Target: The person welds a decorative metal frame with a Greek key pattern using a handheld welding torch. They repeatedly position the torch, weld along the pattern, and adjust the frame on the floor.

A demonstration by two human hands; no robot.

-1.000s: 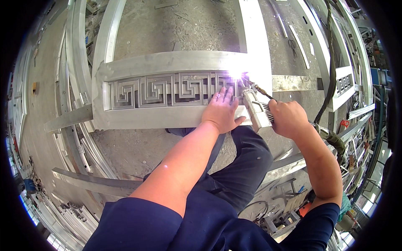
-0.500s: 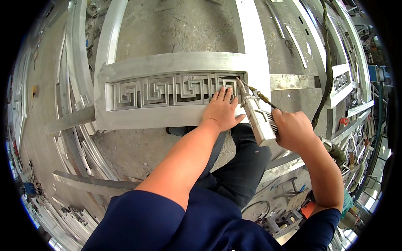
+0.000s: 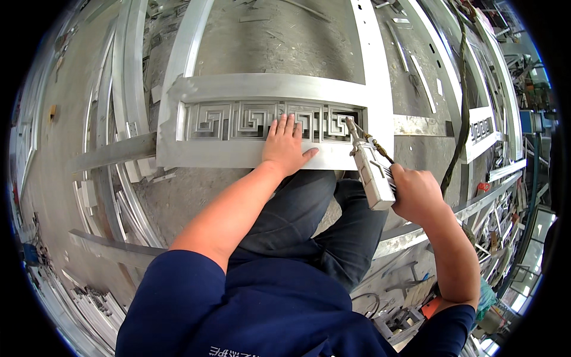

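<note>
While the left hand (image 3: 286, 146) presses flat, fingers spread, steadying the fretwork metal panel (image 3: 262, 122) on the concrete floor (image 3: 279, 41), the right hand (image 3: 416, 193) grips a welding torch (image 3: 370, 169), tip at the panel's right end.

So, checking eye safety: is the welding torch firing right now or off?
Off, it appears: no arc or glare at the welding torch tip, which points at the fretwork panel.
</note>
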